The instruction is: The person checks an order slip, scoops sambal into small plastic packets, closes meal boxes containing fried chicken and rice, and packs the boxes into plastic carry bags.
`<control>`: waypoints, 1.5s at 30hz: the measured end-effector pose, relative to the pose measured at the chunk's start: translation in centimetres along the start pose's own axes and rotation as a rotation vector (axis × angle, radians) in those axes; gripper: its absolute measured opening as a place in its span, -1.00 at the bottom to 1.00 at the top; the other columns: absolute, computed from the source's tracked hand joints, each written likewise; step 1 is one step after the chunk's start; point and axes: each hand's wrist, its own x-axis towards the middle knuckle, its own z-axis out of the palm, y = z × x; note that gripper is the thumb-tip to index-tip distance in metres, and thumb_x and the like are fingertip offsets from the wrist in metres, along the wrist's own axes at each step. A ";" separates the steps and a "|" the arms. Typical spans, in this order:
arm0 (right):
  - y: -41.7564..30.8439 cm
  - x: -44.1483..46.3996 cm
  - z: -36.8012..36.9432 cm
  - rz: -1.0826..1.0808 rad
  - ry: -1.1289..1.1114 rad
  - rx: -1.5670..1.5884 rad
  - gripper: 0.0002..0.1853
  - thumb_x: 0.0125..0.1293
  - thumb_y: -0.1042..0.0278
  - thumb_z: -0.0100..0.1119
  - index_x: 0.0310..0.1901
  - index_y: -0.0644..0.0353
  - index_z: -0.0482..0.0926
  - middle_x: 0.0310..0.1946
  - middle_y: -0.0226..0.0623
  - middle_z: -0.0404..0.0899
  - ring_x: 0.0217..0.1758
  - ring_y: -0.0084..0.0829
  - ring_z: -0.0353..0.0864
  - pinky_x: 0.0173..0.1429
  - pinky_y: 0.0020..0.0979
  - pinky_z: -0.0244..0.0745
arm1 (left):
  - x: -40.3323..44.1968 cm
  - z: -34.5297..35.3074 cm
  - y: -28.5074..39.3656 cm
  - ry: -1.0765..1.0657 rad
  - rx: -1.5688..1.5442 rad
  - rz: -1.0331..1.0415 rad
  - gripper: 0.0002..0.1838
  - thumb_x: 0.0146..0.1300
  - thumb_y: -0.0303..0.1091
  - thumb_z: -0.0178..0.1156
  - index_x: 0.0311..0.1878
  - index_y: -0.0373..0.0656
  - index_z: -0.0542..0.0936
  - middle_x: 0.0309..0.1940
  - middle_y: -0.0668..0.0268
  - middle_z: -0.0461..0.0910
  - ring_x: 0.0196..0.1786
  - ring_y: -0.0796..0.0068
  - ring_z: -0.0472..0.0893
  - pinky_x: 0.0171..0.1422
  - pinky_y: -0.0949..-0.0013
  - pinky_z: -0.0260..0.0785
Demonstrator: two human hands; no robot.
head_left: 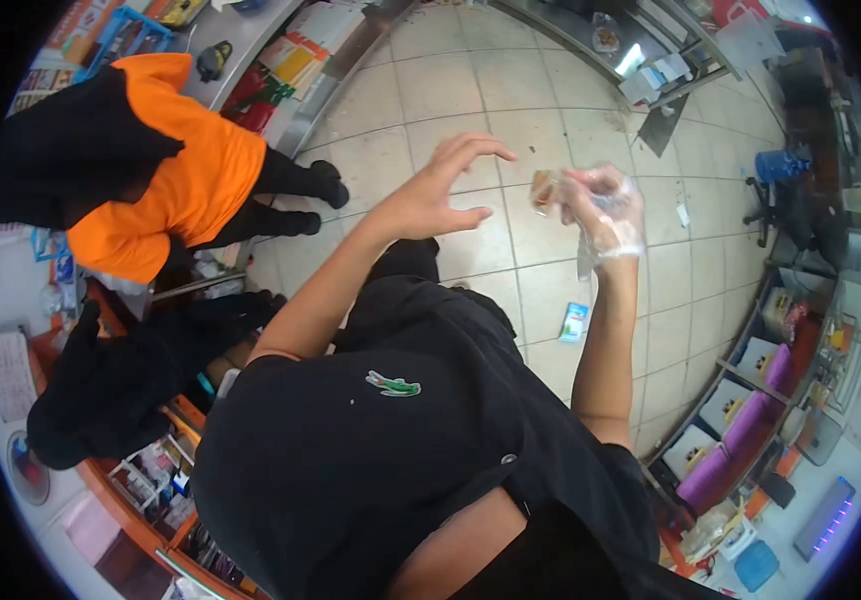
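Head view, the only one: the right hand point(606, 210), inside a clear, loose plastic glove point(623, 236), is closed at the fingertips on a small brownish item point(542, 190). The item sits at the left end of that grip, toward the left hand point(431, 196), and looks wrapped in clear film; film and loose glove end cannot be told apart here. Judgement: a fingertip pinch suits so small a piece and leaves much of it exposed; the glove presumably keeps skin off it. Left hand is bare and unloaded, fingers curved and thumb spread, level with the item but apart from it across a gap. Judgement: the spread posture leaves that hand free, while the right alone bears the item. Both are held out in front of the body, above the tiled floor point(439, 88); a blue-green packet point(574, 322) lies there, near the right forearm in view, untouched.
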 end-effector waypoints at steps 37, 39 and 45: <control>-1.8 67.2 26.7 -0.472 -0.493 -0.302 -0.85 0.27 0.67 0.29 -0.21 0.19 0.69 -0.40 -0.29 0.73 -0.44 -0.51 0.65 -0.30 -0.45 0.52 | 35.2 -39.8 -17.9 1.191 -0.184 -0.078 -0.85 0.47 -0.39 0.26 0.00 -0.23 0.65 -0.27 0.28 0.77 -0.16 0.57 0.73 0.02 0.44 0.53; -3.0 69.8 28.7 -0.435 -0.592 -0.317 -0.86 0.24 0.67 0.29 -0.22 0.20 0.67 -0.38 -0.22 0.73 -0.41 -0.41 0.70 -0.27 -0.41 0.55 | 36.2 -41.7 -17.8 1.291 -0.073 -0.041 -0.86 0.45 -0.39 0.28 -0.02 -0.23 0.67 -0.29 0.26 0.78 -0.20 0.56 0.74 -0.05 0.44 0.55; -2.8 75.3 36.3 -0.649 -0.761 -0.375 -0.89 0.27 0.61 0.32 -0.21 0.22 0.61 -0.31 -0.22 0.71 -0.41 -0.47 0.64 -0.29 -0.45 0.51 | 35.2 -47.3 -20.3 1.426 0.151 -0.085 -0.90 0.39 -0.44 0.32 -0.12 -0.25 0.72 -0.29 0.26 0.79 -0.20 0.52 0.76 -0.10 0.49 0.57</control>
